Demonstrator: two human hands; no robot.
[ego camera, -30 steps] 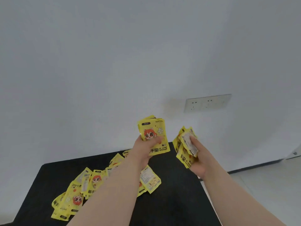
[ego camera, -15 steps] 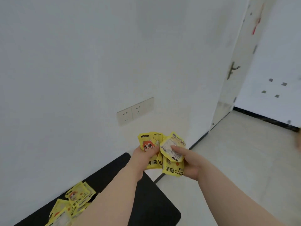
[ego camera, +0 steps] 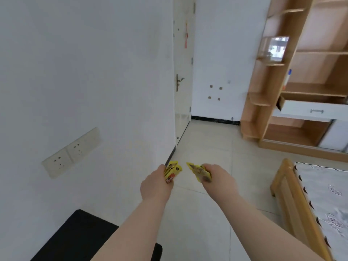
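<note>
- the left hand [ego camera: 156, 183] is curled round a small stack of yellow packets [ego camera: 173, 170]. the packets stick out past the fingers toward the right hand, and one shows a red-haired cartoon face close to the hand.
- the right hand [ego camera: 219, 178] grips a second stack of yellow packets [ego camera: 197, 171], its fingers folded over them. the stack's pointed corner juts toward the left hand.
- the two stacks are near each other but apart, with a strip of floor showing between them. both are held in the air in front of the person, above the tiled floor [ego camera: 207, 144].
- both forearms reach forward side by side, with the hands about level with each other.
- below and behind the left forearm lies the corner of a black table [ego camera: 81, 240], set against the white wall [ego camera: 84, 72].
- left of the left hand, on that wall, sits a long socket plate [ego camera: 72, 152].
- well beyond the left hand is a white door [ego camera: 183, 102] with a metal handle [ego camera: 179, 81] and a red hanging ornament [ego camera: 186, 35].
- far beyond the right hand stands a wooden shelf unit [ego camera: 273, 102] with a white drawer [ego camera: 310, 110] pulled open.
- to the right of the right forearm is a bed [ego camera: 327, 194] with a wooden frame [ego camera: 288, 191] and a pale patterned cover.
</note>
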